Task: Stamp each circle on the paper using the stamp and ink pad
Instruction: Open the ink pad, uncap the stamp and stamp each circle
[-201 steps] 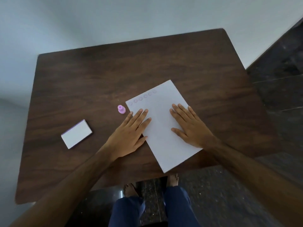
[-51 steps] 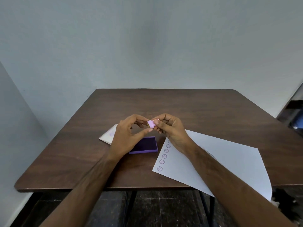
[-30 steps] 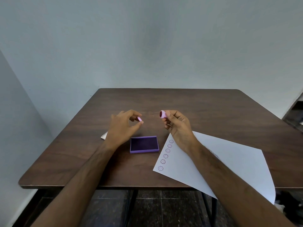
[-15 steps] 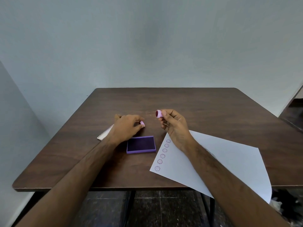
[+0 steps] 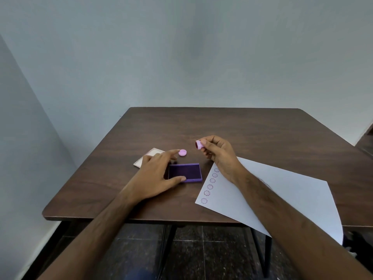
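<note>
While the stamp (image 5: 198, 144) sits pinched in the fingertips of the right hand (image 5: 219, 156), raised off the table (image 5: 252, 134), its dark face points left and a little toward the camera, so its long axis lies nearly level, not upright. The ink pad (image 5: 185, 172) lies open below and to the left of that hand, near it, long side running left to right, its dark surface bare. Judgement: the coming move turns on tipping the stamp face-down and bringing it down-left onto the pad; the right hand is the one placed to do it.

Left hand (image 5: 156, 174) spread, palm down, holding nothing. Thumb lies along the pad's near edge and seems to touch it; forefinger reaches out to just beside the small pink cap (image 5: 182, 152), which rests on the table behind the pad. Contact with the cap cannot be told.

Paper (image 5: 272, 197) lies to the right, its near corner overhanging the table edge. A row of six circles (image 5: 210, 186) runs along its left edge, all appearing to carry faint purple prints already; too small to be sure.

Hidden: the pad's left end, under the left hand. The pale lid (image 5: 152, 155) is partly covered. The right forearm crosses the paper, so further circles there cannot be ruled out.
</note>
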Available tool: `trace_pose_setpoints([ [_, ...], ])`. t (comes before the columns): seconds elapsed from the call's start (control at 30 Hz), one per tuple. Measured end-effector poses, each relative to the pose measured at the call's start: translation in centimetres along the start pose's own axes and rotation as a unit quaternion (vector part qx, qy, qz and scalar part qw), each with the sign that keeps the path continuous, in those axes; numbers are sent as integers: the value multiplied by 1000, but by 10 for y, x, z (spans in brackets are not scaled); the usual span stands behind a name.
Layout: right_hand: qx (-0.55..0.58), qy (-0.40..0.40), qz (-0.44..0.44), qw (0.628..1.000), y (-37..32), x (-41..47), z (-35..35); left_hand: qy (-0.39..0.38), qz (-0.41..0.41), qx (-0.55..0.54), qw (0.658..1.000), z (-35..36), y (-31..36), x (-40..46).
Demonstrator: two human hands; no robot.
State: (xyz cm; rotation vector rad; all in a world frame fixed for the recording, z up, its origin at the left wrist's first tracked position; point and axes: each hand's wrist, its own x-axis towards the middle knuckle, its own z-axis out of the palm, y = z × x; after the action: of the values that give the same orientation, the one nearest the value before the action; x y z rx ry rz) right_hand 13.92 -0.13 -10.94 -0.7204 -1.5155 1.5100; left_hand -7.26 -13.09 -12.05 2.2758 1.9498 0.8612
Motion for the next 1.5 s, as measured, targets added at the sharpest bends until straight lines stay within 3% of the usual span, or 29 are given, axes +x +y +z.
trace_pose_setpoints([
  [0.17,-75,-3,-69,995,-25,1,6,4,19,-3,1000,0,0,-1],
  [0.27,-209,-78,-77,972,-47,-2,7,-3,24,-18,1000,0,-2,-2],
  [0.37,-453,-187,-75,868,-59,-9,12,-7,13,-33,999,0,-2,-1],
  [0.43,-531,-232,-80,811,-62,-12,18,-7,7,-35,999,0,-2,-1],
  [0.63,-599,-280,-60,748,-71,-7,34,-10,-2,-34,999,2,-4,0],
  [0.87,-691,-339,-39,637,-69,-5,58,-7,-7,-13,1000,4,-6,2],
  [1.33,-704,-266,-51,657,-57,-14,64,-11,0,-6,1000,5,-7,2],
  [1.5,-662,-291,-38,690,-62,-16,57,-13,-5,-10,1000,6,-7,2],
])
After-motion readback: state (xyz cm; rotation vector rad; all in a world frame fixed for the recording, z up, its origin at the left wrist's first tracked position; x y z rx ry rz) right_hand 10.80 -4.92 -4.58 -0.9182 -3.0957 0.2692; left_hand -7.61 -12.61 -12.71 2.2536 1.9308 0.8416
